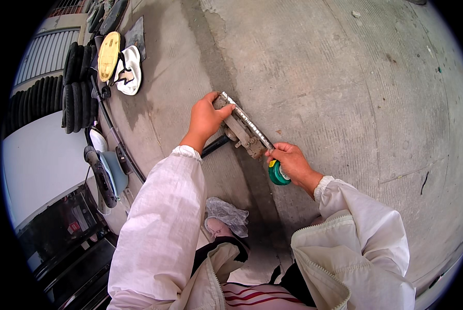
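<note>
A silvery tape blade (pixel 249 122) lies stretched along the top edge of a worn, dirty metal part (pixel 244 135). My left hand (pixel 204 118) is closed at the far end, its thumb and fingers pinching the blade's end against the part. My right hand (pixel 292 164) is closed round the near end of the blade, close to the green and yellow tape measure case (pixel 279 174), which hangs just under the fingers. A black bar (pixel 215 146) runs from the metal part toward my left forearm. What supports the part is hidden.
Stacked black tyres (pixel 78 88) stand at the left, by a yellow seat-shaped piece (pixel 109 56) and a white one (pixel 130 71). A long black pole (pixel 115 132) lies near a light-blue panel (pixel 114 174). Clear plastic (pixel 229 214) covers my shoe on the concrete floor (pixel 355 103).
</note>
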Available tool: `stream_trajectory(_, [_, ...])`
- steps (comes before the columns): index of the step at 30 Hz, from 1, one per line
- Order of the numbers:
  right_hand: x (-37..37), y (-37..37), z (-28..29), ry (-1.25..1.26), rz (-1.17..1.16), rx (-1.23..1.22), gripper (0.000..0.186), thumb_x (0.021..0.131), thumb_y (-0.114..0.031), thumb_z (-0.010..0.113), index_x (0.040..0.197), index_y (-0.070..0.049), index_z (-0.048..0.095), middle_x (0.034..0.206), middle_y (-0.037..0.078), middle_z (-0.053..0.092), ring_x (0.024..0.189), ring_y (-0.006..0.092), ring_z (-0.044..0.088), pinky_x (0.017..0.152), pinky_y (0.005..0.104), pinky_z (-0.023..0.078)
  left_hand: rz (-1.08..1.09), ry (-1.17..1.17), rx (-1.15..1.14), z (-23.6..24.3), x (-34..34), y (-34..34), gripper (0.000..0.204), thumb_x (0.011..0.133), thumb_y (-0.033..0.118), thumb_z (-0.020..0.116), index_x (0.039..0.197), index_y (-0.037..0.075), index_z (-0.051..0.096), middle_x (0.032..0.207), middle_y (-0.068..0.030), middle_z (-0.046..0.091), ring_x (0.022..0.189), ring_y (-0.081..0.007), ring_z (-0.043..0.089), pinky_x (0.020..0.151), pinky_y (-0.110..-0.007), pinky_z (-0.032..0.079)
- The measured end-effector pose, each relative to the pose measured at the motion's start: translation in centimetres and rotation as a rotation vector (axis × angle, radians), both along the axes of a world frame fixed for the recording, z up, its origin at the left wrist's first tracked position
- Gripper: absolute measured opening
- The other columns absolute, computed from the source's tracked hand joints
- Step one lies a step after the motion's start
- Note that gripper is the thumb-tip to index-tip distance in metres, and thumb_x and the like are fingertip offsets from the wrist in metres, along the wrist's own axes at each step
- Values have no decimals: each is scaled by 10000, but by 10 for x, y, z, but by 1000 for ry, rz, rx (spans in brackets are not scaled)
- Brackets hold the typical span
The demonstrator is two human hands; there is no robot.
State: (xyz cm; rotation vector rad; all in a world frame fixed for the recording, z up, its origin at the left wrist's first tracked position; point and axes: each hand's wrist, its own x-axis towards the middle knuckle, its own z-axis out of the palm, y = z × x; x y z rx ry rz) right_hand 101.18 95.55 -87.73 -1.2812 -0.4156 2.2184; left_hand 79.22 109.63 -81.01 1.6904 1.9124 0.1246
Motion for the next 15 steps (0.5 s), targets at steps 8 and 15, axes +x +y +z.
stream_trajectory(8, [0,1,1,-6,-6,-10,150,922,-146,587,927,-32,684,786,21,654,713,81,581,666,229,461,7,-36,10,-5,-3,-1,603,765,319,801,1196,-64,624,1073,-227,698,993,-316,688,875,-366,532])
stream_trajectory(15, [0,1,1,-3,-14,-19,145,921,-137,584,917,-30,683,780,21,653,705,83,582,660,229,462,-3,-22,14,-6,-4,-1,605,767,324,797,1200,-60,624,1075,-224,699,995,-315,688,874,-366,531])
